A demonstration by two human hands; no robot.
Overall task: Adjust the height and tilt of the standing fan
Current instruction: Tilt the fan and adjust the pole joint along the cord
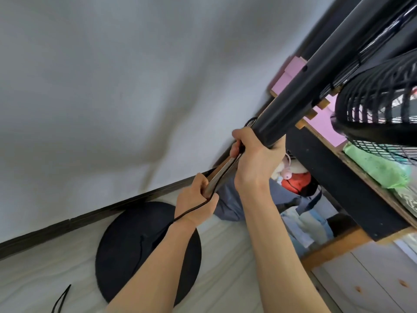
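Observation:
The black standing fan rises from its round base [126, 249] on the floor to a thick black upper column [311, 86] and the wire-grilled head [379, 96] at the upper right. A thinner metal inner pole [222, 175] shows between my hands. My left hand [196, 202] grips this inner pole low down, with the black power cord [191, 210] running across it. My right hand [255, 159] grips the bottom end of the thick upper column, fingers curled round it.
A white wall [112, 86] with a dark skirting board stands behind the fan. A wooden shelf unit [352, 199] with pink sheets, green bags and soft toys is close on the right, touching distance from the fan head. Blue cloth lies on the floor beneath it.

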